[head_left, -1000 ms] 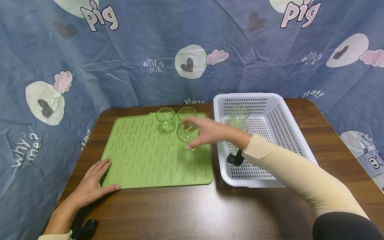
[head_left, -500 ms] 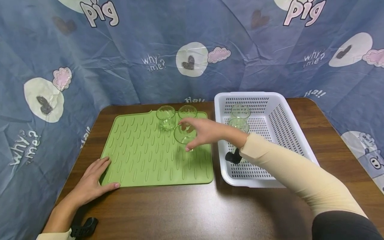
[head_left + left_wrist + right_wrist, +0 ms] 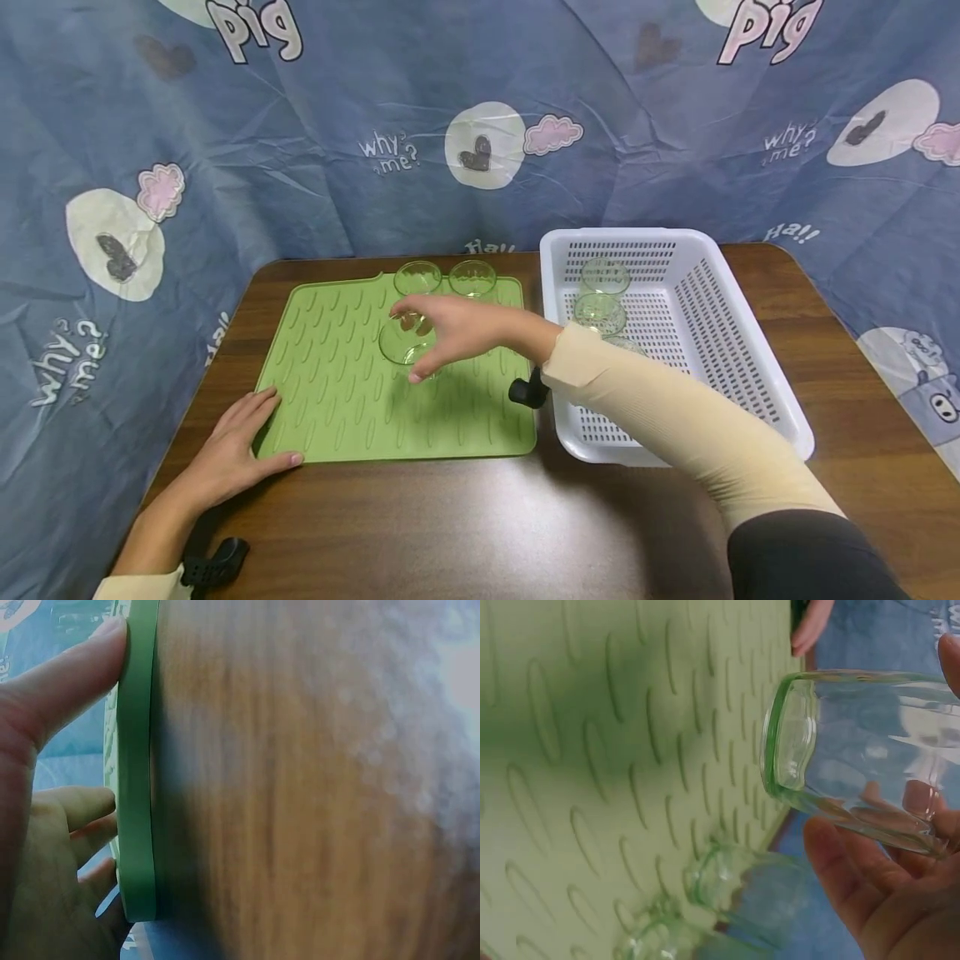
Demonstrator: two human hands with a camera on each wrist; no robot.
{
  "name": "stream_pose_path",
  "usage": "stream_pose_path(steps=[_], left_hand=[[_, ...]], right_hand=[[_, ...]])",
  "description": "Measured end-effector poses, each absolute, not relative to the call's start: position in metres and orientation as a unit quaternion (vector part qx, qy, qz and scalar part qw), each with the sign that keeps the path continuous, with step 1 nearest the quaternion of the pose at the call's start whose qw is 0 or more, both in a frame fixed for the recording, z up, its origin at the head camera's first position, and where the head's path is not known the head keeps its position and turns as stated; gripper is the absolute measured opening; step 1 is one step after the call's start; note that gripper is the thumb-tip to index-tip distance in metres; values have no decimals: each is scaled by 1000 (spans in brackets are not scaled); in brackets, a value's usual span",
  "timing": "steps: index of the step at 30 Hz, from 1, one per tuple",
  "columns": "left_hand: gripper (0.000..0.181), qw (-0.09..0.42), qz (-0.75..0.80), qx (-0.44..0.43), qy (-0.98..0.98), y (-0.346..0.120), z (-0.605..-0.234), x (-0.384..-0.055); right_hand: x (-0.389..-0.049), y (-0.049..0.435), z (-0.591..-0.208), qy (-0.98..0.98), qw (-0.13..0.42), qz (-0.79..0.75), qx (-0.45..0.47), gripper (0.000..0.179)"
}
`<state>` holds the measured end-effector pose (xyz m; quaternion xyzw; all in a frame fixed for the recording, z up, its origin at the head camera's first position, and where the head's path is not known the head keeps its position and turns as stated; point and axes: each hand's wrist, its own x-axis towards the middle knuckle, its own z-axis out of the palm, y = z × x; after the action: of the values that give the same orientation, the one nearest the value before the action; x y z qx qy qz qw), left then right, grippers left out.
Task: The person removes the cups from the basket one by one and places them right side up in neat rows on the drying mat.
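Note:
A clear greenish drinking glass (image 3: 855, 742) is in my right hand (image 3: 468, 329), gripped between thumb and fingers. The hand holds it over the middle of a green ridged mat (image 3: 337, 400); in the right wrist view its thick base looks apart from the mat. Two more glasses stand on the mat's back edge, a left glass (image 3: 417, 278) and a right glass (image 3: 472, 278). My left hand (image 3: 236, 454) rests at the mat's front left corner with fingers spread. In the left wrist view, the thumb (image 3: 82, 671) touches the mat's green edge (image 3: 137, 765).
A white perforated basket (image 3: 750, 333) stands right of the mat. It holds a back glass (image 3: 606, 277), a middle glass (image 3: 600, 315) and another partly hidden by my right sleeve (image 3: 675, 417). A patterned blue cloth (image 3: 300, 167) hangs behind the brown table (image 3: 375, 525).
My right hand has moved left over the mat with the glass. The third glass in the basket shows more from behind the sleeve. My left hand has stayed in place.

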<state>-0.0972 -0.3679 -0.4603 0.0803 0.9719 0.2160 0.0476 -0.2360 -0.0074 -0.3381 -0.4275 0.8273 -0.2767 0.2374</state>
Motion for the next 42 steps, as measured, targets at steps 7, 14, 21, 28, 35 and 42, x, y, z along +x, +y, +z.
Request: stream_pose_path(steps=[7,14,21,28,35,42], left_hand=[[103,48,215,78,972,-366,-459,-98],[103,45,217,77,972,-366,-460,-98],[102,38,219,79,972,-366,-460,-98],[102,46,217,76,972,-366,-460,-98],[102,48,218,76,972,-366,-459,-98],[102,48,219,75,972,-366,-460,-98]], right_hand=[[-238,-26,-362,815,291,-294,-405,94],[-239,-30,-383,820,292,-286,-401,95],[-242,-30,-389,816,295,-302,-394,93],[-242,-30,-394,812,311,-318,-378,93],[-243,-30,-396,815,316,-312,-373,92],[-242,-32,-396,818,309,-298,-383,93]])
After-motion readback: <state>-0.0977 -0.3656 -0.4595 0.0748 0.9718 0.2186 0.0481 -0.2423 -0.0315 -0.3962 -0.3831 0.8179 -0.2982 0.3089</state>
